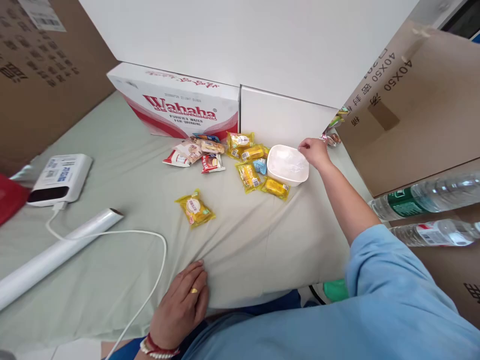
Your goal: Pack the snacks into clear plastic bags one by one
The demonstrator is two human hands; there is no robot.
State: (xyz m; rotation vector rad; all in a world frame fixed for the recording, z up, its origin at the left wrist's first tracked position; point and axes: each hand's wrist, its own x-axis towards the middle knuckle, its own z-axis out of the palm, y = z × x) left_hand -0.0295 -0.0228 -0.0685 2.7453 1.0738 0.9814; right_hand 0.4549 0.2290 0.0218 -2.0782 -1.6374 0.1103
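My right hand (315, 152) reaches out to the far right, its fingers pinched at the back right corner of a white plastic bowl (288, 172). Nothing shows inside the bowl. Yellow-wrapped snack cakes (249, 176) lie close against its left side, with a small blue packet (260, 166) among them. Another yellow-wrapped cake (195, 209) sits alone nearer to me. My left hand (184, 302) rests palm down at the front edge of the cloth-covered table, fingers loosely extended, holding nothing.
A Wahaha water carton (180, 102) stands behind several red and beige snack packets (193, 150). On the left are a white device (60, 177) with a cable (159, 234) and a plastic film roll (56, 257). Cardboard (423, 110) and clear bottles (431, 197) flank the right side.
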